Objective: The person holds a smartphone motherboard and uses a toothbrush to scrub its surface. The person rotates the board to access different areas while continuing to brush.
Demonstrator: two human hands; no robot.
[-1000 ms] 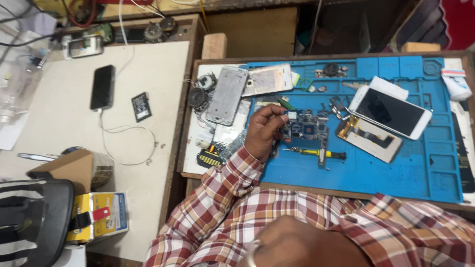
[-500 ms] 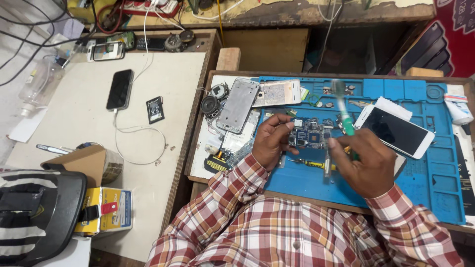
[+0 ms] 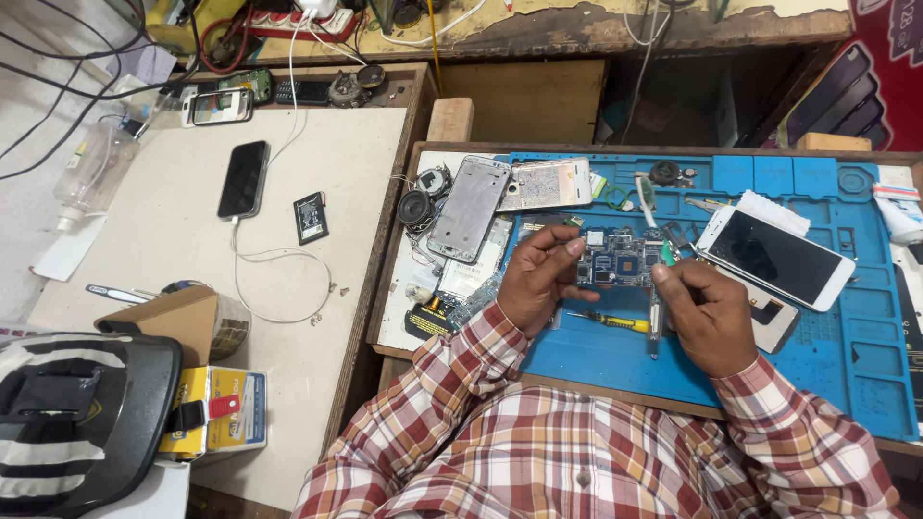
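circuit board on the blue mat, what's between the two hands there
In the head view, the dark circuit board lies between the left hand and the right hand, on the blue mat.

A wooden table [image 3: 389, 288] carries a blue work mat [image 3: 846, 375], and on the mat lie a circuit board [image 3: 615, 258], a white phone [image 3: 775, 258], a yellow-handled screwdriver [image 3: 608, 321] and a silver phone frame [image 3: 468, 208]. Just beside it, a lower white table [image 3: 163, 240] holds a black phone [image 3: 242, 179] on a white cable [image 3: 274, 288], a small black battery [image 3: 310, 217] and a cardboard box [image 3: 173, 317].
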